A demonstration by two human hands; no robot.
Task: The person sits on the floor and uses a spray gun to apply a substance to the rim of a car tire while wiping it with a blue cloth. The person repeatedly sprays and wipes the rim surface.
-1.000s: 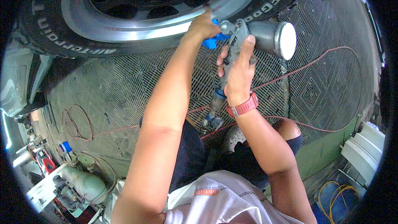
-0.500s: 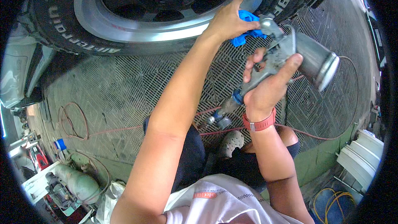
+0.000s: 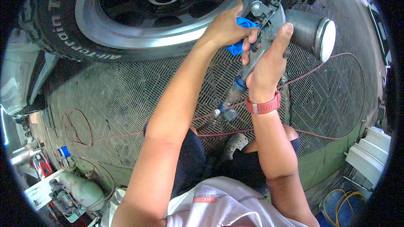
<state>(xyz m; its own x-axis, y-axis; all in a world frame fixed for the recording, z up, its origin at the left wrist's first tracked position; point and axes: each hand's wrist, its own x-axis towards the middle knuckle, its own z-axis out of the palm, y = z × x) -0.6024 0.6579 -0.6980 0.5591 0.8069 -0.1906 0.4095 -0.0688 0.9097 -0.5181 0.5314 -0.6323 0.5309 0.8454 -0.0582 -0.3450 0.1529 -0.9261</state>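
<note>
In my right hand is a grey metal air gun with a wide cylinder on its side. My fingers wrap round its handle and the thumb lies along the body near the cylinder. A blue-ringed fitting sits at the handle's lower end. My left hand rests at the lower right rim of a wheel, index finger stretched up along the metal. A crumpled blue cloth is held under that hand, its thumb lying over it. The gun's head is close beside the cloth, and the contact between them is hidden.
A red hose runs over the ribbed floor mat and loops at the left and right. At the lower left stands a green tank by some machinery. White stacked panels and a yellow cable lie at the lower right.
My right hand has moved the air gun up and slightly left, closer to the wheel, and turned it so the cylinder's end faces more to the right. My left hand stays on the rim.
</note>
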